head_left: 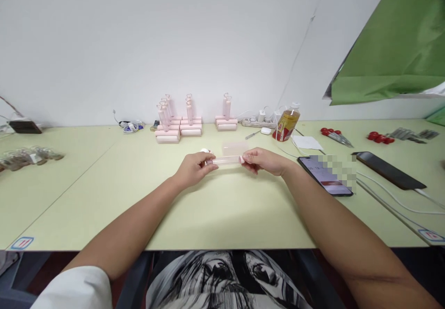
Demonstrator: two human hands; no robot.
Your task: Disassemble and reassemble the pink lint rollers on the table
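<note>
Both my hands meet over the middle of the pale green table (222, 207). My left hand (193, 167) pinches the left end of a clear pinkish roller tube (225, 160). My right hand (262, 160) pinches its right end. The tube lies level between them, just above the tabletop. A thin clear sheet (234, 148) lies flat right behind the tube. A small white round piece (205, 150) sits by my left fingers.
Several pink lint rollers (181, 126) stand on bases at the back. A power strip (259, 122), a yellow bottle (287, 123) and white paper (306, 142) lie back right. Two phones (325, 177) (389, 170) with cables lie right; red-handled tools (335, 135) farther right. Small bagged parts (28, 156) lie left.
</note>
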